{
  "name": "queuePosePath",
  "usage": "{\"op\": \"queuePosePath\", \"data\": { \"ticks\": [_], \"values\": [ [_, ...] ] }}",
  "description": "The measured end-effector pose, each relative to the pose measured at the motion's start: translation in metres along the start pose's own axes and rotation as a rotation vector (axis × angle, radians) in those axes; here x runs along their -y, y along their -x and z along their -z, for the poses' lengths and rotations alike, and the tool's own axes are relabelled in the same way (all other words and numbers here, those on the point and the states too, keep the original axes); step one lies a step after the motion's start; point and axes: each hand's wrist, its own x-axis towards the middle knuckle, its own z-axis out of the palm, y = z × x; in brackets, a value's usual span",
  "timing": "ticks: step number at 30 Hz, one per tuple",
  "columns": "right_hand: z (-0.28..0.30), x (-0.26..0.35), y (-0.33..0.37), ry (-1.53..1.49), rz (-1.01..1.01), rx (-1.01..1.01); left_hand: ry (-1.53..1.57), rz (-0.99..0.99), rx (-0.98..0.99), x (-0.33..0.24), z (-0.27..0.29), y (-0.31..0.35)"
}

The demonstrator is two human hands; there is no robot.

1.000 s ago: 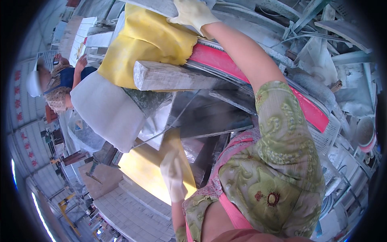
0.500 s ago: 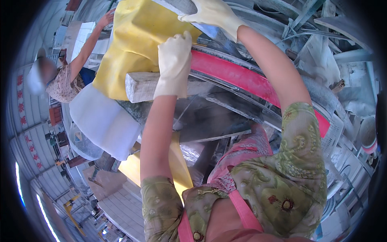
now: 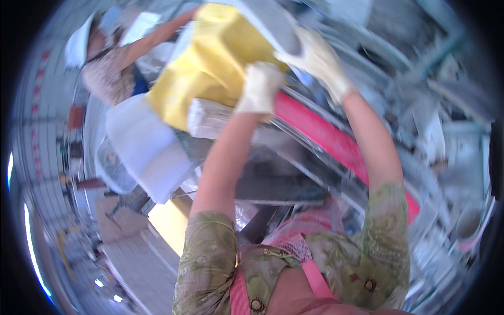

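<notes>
My left hand [image 3: 261,88], in a pale cream glove, is closed in a fist at the lower right edge of a creased yellow sheet [image 3: 215,55]. A squared wooden beam [image 3: 206,118] runs beneath the sheet and my left wrist. Higher up and to the right, my gloved right hand [image 3: 321,62] grips the rounded end of a grey slab [image 3: 273,23], its thumb stretched along the near side. Motion blurs both hands, and the fingertips of the left are hidden. A long red strip [image 3: 323,136] slopes down to the right below my hands.
A co-worker [image 3: 107,73] in a white hard hat reaches an arm toward the yellow sheet's far edge. White foam padding [image 3: 149,144] hangs at the left of the beam. Metal bars and scrap [image 3: 420,68] crowd the right side. A yellow panel [image 3: 170,220] stands below the padding.
The whole view has shifted, so the hands, sheet and co-worker appear farther right. My right hand now sits around the grey slab's end; the left stays closed at the sheet.
</notes>
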Motion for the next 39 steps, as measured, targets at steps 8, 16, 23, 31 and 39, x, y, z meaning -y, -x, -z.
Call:
{"op": "queuePosePath", "data": {
  "ticks": [8,16,23,31,39],
  "values": [
    [-0.016,0.027,0.0,-0.289,0.08,0.115,0.656,0.351,-0.687,-0.039,0.017,0.112],
    [-0.027,0.029,-0.009,-0.28,0.024,0.119,0.912,0.553,-0.491,-0.06,-0.004,0.156],
    [-0.011,0.028,0.002,-0.424,0.09,0.15,0.769,0.61,-0.591,-0.052,-0.033,0.07],
    [-0.012,0.039,0.002,-0.38,0.065,0.198,0.75,0.558,-0.524,-0.038,-0.046,0.052],
    [-0.019,0.028,-0.015,-0.082,-0.004,0.2,0.598,0.447,-0.185,-0.014,-0.014,0.072]
  ]
}}
